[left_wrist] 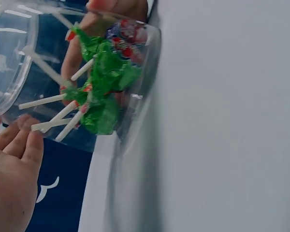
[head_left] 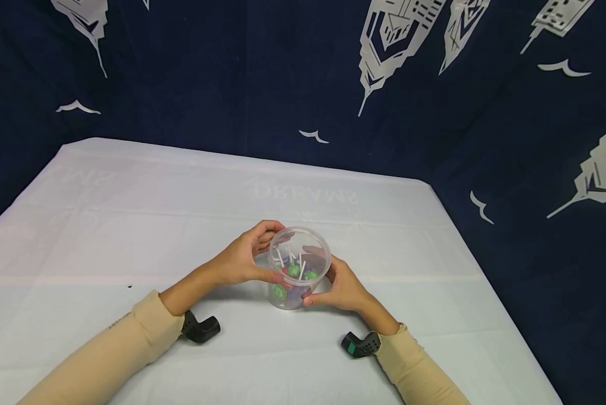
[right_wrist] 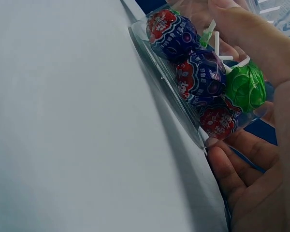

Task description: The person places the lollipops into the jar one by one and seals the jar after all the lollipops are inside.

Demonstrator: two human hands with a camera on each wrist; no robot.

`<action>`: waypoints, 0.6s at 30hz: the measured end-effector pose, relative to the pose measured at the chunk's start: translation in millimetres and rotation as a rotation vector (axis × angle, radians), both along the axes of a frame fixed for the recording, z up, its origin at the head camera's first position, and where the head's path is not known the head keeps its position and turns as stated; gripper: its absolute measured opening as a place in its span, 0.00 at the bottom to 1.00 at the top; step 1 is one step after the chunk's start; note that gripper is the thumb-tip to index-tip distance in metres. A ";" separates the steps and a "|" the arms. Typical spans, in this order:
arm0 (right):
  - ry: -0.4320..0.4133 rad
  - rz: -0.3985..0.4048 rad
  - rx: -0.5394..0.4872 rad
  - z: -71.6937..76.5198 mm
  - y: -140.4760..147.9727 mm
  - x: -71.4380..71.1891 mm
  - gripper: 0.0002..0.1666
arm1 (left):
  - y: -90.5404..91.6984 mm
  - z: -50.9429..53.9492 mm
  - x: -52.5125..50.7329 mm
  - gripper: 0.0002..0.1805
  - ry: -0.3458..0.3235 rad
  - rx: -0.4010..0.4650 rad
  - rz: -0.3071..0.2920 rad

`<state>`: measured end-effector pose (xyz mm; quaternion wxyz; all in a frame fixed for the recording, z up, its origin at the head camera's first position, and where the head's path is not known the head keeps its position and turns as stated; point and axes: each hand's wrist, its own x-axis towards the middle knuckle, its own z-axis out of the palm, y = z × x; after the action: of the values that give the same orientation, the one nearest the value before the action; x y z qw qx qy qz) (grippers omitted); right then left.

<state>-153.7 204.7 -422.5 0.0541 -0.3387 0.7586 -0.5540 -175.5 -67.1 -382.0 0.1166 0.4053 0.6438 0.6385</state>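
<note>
A clear plastic jar [head_left: 286,304] with a round rim stands on the white-covered table, between both hands. Inside lie several lollipops [right_wrist: 200,79] in blue, red and green wrappers, their white sticks pointing up or aslant. My left hand [head_left: 241,260] holds the jar's left side near the top, thumb in front and fingers behind. Lower on the right side, my right hand [head_left: 347,288] grips it with the thumb at the front. Green wrappers [left_wrist: 104,67] show through the wall in the left wrist view. Whether a clear lid covers the top, I cannot tell.
White cloth covers the table [head_left: 181,219], with a small dark speck [head_left: 129,287] on its left part. A dark blue curtain [head_left: 262,73] with white buildings and birds hangs behind and to the right. Black wrist cameras [head_left: 200,329] sit at both cuffs.
</note>
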 end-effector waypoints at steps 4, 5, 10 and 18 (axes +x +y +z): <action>0.006 0.003 -0.008 -0.6 0.4 -0.3 0.57 | -1.8 2.2 -0.9 0.49 -0.007 -0.016 -0.006; 0.007 0.005 -0.008 -0.7 0.5 -0.2 0.57 | -2.2 2.5 -0.4 0.52 0.000 -0.033 0.001; 0.022 0.014 -0.009 -1.1 0.4 -0.9 0.56 | 1.4 4.7 5.0 0.56 0.042 -0.117 0.076; 0.011 0.006 -0.012 2.8 -1.4 0.4 0.56 | 1.2 5.1 2.9 0.51 0.012 -0.073 0.042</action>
<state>-153.3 203.2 -419.7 0.0495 -0.3444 0.7545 -0.5565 -172.7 -66.0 -377.0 0.1140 0.3910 0.6756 0.6146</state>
